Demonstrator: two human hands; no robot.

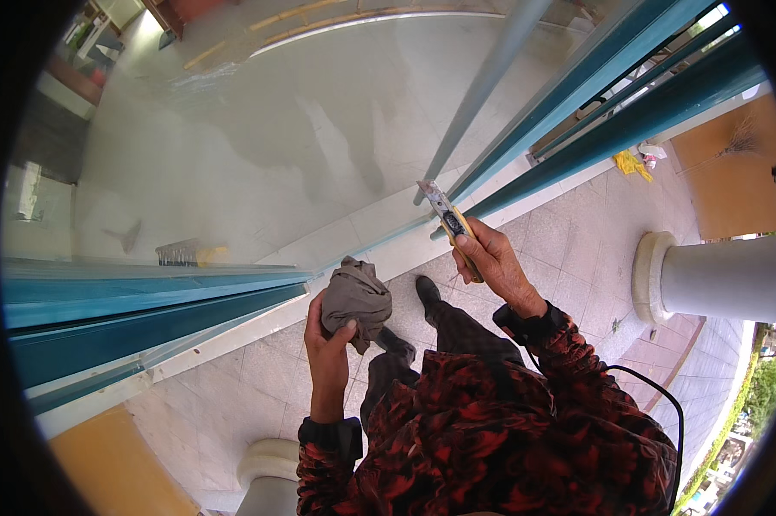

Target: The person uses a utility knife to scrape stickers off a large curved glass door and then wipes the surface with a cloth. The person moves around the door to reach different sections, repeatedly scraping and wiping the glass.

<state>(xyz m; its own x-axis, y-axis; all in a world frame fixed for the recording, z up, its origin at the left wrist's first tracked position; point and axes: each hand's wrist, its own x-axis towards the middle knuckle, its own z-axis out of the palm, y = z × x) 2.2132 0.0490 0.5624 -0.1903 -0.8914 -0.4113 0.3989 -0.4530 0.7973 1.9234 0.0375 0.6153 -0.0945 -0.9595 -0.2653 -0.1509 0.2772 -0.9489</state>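
Note:
A bunched grey-brown cloth (pixel 357 302) is gripped in my left hand (pixel 325 351), with the thumb pressed over its lower edge. My right hand (pixel 499 261) is closed around the yellow handle of a snap-off utility knife (pixel 454 222). Its metal blade end points up and to the left, in front of a teal upright. Beyond both hands lies a large, hazy glass pane (pixel 252 155) with shadows and reflections across it. The knife and the cloth are apart from each other. Whether the blade touches the glass, I cannot tell.
Teal metal frame members (pixel 162 303) run along the left, and more teal posts (pixel 594 151) rise at the right. A pale sill (pixel 233 351) crosses below. Round columns (pixel 717 277) stand on the tiled floor. A yellow cloth (pixel 632 166) and a twig broom (pixel 739 142) lie to the right.

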